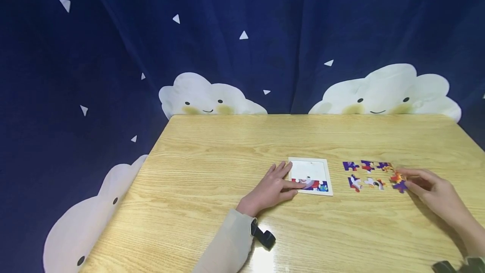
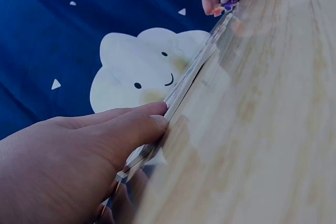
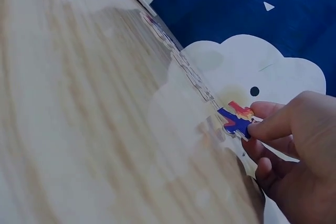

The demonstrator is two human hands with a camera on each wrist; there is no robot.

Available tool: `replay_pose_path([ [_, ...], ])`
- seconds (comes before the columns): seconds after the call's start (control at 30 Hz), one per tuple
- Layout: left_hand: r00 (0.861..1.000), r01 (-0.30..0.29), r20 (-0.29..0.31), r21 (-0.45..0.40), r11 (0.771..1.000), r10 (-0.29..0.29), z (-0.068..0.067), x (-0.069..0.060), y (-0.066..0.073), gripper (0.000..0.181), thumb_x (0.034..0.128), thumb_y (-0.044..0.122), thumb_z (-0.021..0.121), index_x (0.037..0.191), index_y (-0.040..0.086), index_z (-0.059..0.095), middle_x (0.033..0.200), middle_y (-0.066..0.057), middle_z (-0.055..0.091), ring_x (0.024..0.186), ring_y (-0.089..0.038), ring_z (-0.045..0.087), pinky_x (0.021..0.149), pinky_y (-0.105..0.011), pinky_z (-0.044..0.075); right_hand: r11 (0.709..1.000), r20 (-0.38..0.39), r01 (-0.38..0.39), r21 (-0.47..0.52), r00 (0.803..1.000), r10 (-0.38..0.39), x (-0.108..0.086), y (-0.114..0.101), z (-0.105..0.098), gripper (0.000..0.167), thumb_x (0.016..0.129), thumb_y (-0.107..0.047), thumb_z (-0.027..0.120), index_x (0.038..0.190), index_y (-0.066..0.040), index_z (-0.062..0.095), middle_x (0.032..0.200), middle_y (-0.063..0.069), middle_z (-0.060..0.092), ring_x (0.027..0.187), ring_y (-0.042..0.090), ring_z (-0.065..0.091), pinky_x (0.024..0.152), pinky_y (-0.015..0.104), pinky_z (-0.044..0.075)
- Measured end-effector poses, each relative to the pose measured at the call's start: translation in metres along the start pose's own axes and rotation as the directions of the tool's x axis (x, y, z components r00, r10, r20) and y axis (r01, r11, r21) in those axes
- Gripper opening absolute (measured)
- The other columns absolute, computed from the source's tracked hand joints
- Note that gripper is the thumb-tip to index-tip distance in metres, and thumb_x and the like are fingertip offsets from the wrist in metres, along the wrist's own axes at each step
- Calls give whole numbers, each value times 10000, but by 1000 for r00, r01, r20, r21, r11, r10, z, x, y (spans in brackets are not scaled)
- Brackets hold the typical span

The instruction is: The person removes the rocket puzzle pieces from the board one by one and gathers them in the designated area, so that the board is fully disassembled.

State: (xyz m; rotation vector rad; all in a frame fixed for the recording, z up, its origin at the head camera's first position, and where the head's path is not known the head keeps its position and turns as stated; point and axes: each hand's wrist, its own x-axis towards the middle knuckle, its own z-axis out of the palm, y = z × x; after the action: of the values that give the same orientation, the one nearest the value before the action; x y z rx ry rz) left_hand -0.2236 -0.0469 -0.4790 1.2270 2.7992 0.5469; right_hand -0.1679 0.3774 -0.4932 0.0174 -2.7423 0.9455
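A white-framed puzzle tray [image 1: 330,180] lies on the table, with joined colourful pieces [image 1: 318,186] along its near side and bare white above them. My left hand [image 1: 270,191] rests on the tray's left side, fingers stretched out over the frame and the near pieces. Off to the right, my right hand [image 1: 435,191] pinches a purple and orange puzzle piece [image 3: 237,123] between thumb and fingers. That piece is tilted in the right wrist view; whether it still touches the table I cannot tell.
Several loose puzzle pieces [image 1: 374,183] lie in two rows between the tray and my right hand. The wooden table [image 1: 204,159] ends at a dark blue curtain [image 1: 242,66] with white clouds and triangles.
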Motion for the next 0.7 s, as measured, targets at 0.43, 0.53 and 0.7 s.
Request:
replay_pose_path([
  [0.43, 1000, -2, -4, -3, 1000, 2, -1, 0, 0, 337, 1009, 374, 522, 1343, 390, 573, 1614, -148, 262, 1518, -328, 209, 1257, -494, 199, 999, 56, -24, -22, 998, 25, 3, 5, 1, 355, 979, -223, 603, 1284, -42, 608, 1041, -526, 309, 835, -314, 361, 612, 45, 402],
  [0.53, 1000, -15, -14, -19, 1000, 15, -2, 0, 0, 330, 1006, 355, 532, 1330, 373, 593, 1608, -164, 270, 1512, -344, 220, 1252, -508, 202, 1000, 73, -8, -7, 997, 9, 3, 6, 1, 341, 994, -225, 576, 1266, -21, 606, 1065, -520, 308, 865, -333, 339, 624, 27, 395],
  [0.7, 1000, -19, -11, -41, 999, 19, -2, 0, 0, 321, 1000, 333, 547, 1312, 364, 612, 1606, -173, 269, 1510, -357, 218, 1253, -517, 193, 1000, 84, -24, 16, 996, 22, 2, 8, 3, 338, 1005, -224, 554, 1263, -11, 594, 1060, -500, 340, 854, -324, 369, 620, 21, 406],
])
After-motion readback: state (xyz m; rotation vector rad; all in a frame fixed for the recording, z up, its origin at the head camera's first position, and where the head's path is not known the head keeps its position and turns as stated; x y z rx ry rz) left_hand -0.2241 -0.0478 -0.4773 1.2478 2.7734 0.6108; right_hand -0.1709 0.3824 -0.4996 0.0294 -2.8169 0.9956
